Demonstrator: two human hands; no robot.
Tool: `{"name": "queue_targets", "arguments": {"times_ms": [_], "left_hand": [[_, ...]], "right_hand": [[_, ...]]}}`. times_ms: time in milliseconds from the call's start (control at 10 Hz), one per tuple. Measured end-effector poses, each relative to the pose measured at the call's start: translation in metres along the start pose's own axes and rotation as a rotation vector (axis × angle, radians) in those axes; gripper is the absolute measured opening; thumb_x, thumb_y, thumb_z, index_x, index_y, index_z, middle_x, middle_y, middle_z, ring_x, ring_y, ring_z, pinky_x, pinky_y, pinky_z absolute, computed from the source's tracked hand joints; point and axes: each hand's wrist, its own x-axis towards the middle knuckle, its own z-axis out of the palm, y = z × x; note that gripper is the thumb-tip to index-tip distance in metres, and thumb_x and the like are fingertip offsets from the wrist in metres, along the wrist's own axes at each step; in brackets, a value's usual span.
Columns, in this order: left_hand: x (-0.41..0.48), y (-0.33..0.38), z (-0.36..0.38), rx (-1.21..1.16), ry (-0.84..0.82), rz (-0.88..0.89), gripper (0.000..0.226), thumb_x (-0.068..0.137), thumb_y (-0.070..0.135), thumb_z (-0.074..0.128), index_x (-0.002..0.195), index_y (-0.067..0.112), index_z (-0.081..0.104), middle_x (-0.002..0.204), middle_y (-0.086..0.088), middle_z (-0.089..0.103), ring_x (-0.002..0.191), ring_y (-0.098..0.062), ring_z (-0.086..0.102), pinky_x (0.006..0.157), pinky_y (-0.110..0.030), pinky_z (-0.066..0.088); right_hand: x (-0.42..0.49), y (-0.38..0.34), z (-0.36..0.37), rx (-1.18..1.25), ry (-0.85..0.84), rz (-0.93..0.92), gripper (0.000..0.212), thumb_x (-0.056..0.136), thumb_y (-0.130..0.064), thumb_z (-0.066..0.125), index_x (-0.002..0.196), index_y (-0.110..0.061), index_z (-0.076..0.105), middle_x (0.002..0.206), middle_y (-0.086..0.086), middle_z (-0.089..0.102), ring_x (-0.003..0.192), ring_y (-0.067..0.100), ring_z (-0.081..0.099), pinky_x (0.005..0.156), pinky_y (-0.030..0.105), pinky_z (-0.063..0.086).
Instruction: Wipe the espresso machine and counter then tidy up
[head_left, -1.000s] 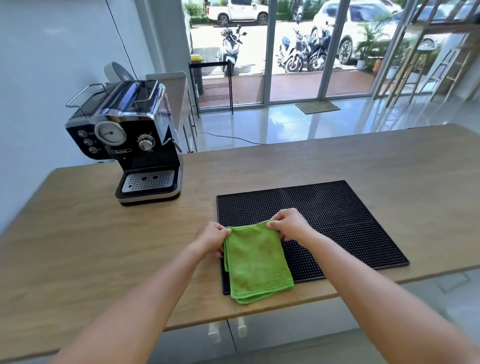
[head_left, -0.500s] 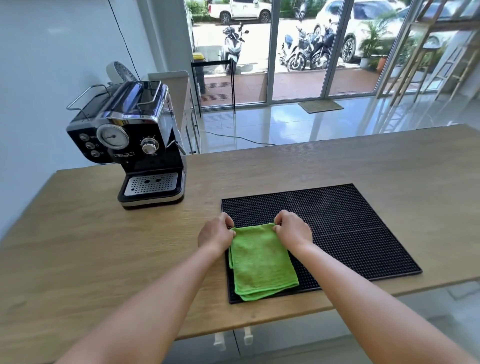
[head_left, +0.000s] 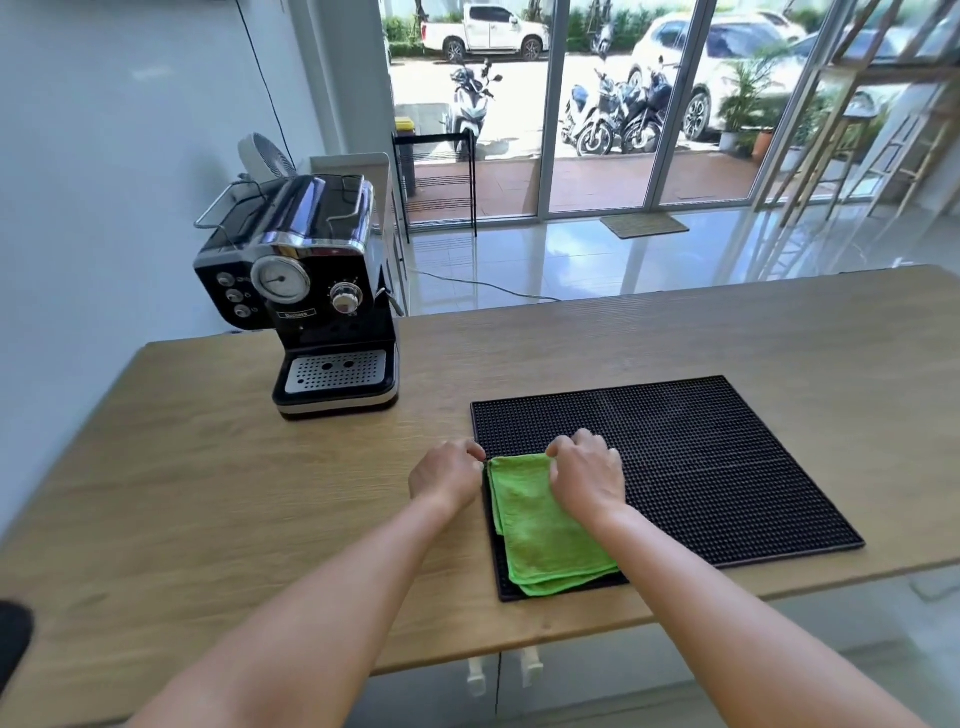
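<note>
A folded green cloth lies on the near left corner of a black rubber mat. My left hand pinches the cloth's far left corner at the mat's edge. My right hand has its fingers curled over the far right corner, its palm lying on the cloth. The black and chrome espresso machine stands at the back left of the wooden counter, well apart from both hands.
A white wall runs along the left. The counter's near edge lies just below the mat. White cabinet handles show beneath the counter. A dark object sits at the far left edge. Beyond the counter are a tiled floor and glass doors.
The cloth has come down flat onto the mat, a little farther from the near edge. Both hands stayed at its far corners and lowered with it.
</note>
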Motion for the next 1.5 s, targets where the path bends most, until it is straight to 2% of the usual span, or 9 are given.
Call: {"name": "queue_targets", "arguments": {"times_ms": [100, 300, 500, 600, 700, 900, 1200, 1400, 1500], "left_hand": [[-0.004, -0.033, -0.016, 0.036, 0.024, 0.01, 0.026, 0.089, 0.031, 0.048, 0.108, 0.038, 0.064, 0.121, 0.005, 0.062, 0.104, -0.018, 0.061, 0.081, -0.031, 0.05], [-0.011, -0.118, -0.058, 0.201, 0.093, -0.035, 0.036, 0.092, 0.032, 0.049, 0.128, 0.035, 0.053, 0.132, 0.001, 0.052, 0.122, -0.02, 0.048, 0.102, -0.035, 0.037], [-0.024, -0.208, -0.091, 0.212, 0.109, -0.166, 0.045, 0.095, 0.036, 0.046, 0.139, 0.03, 0.043, 0.145, -0.001, 0.043, 0.133, -0.023, 0.04, 0.112, -0.038, 0.029], [-0.03, -0.238, -0.098, 0.247, 0.098, -0.162, 0.047, 0.097, 0.038, 0.041, 0.142, 0.027, 0.038, 0.151, -0.003, 0.037, 0.139, -0.026, 0.034, 0.116, -0.042, 0.025], [-0.034, -0.266, -0.102, 0.305, 0.093, -0.152, 0.051, 0.099, 0.039, 0.032, 0.147, 0.024, 0.029, 0.158, -0.003, 0.023, 0.147, -0.026, 0.018, 0.119, -0.045, 0.016], [-0.037, -0.295, -0.098, 0.326, 0.045, -0.104, 0.058, 0.1, 0.047, 0.013, 0.153, 0.026, 0.006, 0.162, -0.002, 0.001, 0.15, -0.022, -0.002, 0.121, -0.047, 0.004], [-0.039, -0.301, -0.092, 0.282, 0.131, -0.077, 0.058, 0.098, 0.048, 0.017, 0.152, 0.029, 0.013, 0.162, 0.002, 0.006, 0.15, -0.019, 0.001, 0.121, -0.046, 0.004], [-0.038, -0.305, -0.089, 0.268, 0.148, -0.078, 0.058, 0.097, 0.048, 0.017, 0.152, 0.029, 0.015, 0.162, 0.002, 0.007, 0.15, -0.018, 0.0, 0.121, -0.047, 0.003], [-0.037, -0.304, -0.088, 0.251, 0.144, -0.07, 0.059, 0.097, 0.049, 0.016, 0.152, 0.029, 0.014, 0.162, 0.002, 0.005, 0.15, -0.018, -0.002, 0.121, -0.047, 0.002]], "right_hand": [[-0.007, -0.032, 0.0, 0.018, 0.012, -0.04, 0.029, 0.096, -0.029, 0.05, 0.123, -0.028, 0.06, 0.122, 0.002, 0.054, 0.116, 0.023, 0.047, 0.098, 0.039, 0.034], [-0.017, -0.114, 0.017, 0.068, -0.071, -0.119, 0.034, 0.095, -0.03, 0.048, 0.128, -0.027, 0.057, 0.132, 0.0, 0.05, 0.125, 0.022, 0.042, 0.102, 0.036, 0.028], [-0.029, -0.188, 0.042, 0.119, -0.155, -0.145, 0.04, 0.097, -0.031, 0.045, 0.136, -0.025, 0.05, 0.146, 0.0, 0.042, 0.139, 0.019, 0.031, 0.112, 0.037, 0.022], [-0.033, -0.207, 0.054, 0.109, -0.192, -0.129, 0.045, 0.099, -0.034, 0.043, 0.142, -0.023, 0.043, 0.156, 0.002, 0.031, 0.146, 0.02, 0.022, 0.116, 0.039, 0.017], [-0.038, -0.225, 0.064, 0.123, -0.206, -0.111, 0.048, 0.1, -0.037, 0.041, 0.145, -0.023, 0.037, 0.161, 0.004, 0.024, 0.15, 0.021, 0.014, 0.119, 0.041, 0.013], [-0.046, -0.239, 0.082, 0.1, -0.186, -0.076, 0.049, 0.102, -0.042, 0.031, 0.148, -0.024, 0.03, 0.164, 0.003, 0.014, 0.151, 0.02, 0.005, 0.12, 0.038, 0.005], [-0.047, -0.237, 0.094, 0.046, -0.088, -0.06, 0.051, 0.099, -0.046, 0.035, 0.146, -0.027, 0.036, 0.162, 0.0, 0.023, 0.151, 0.017, 0.013, 0.119, 0.038, 0.009], [-0.041, -0.238, 0.082, 0.142, -0.238, -0.034, 0.053, 0.099, -0.044, 0.04, 0.148, -0.027, 0.034, 0.163, -0.001, 0.018, 0.151, 0.016, 0.008, 0.119, 0.04, 0.009], [-0.031, -0.245, 0.049, 0.315, -0.205, 0.012, 0.05, 0.096, -0.036, 0.054, 0.144, -0.026, 0.044, 0.158, 0.004, 0.031, 0.145, 0.022, 0.027, 0.115, 0.047, 0.02]]}}
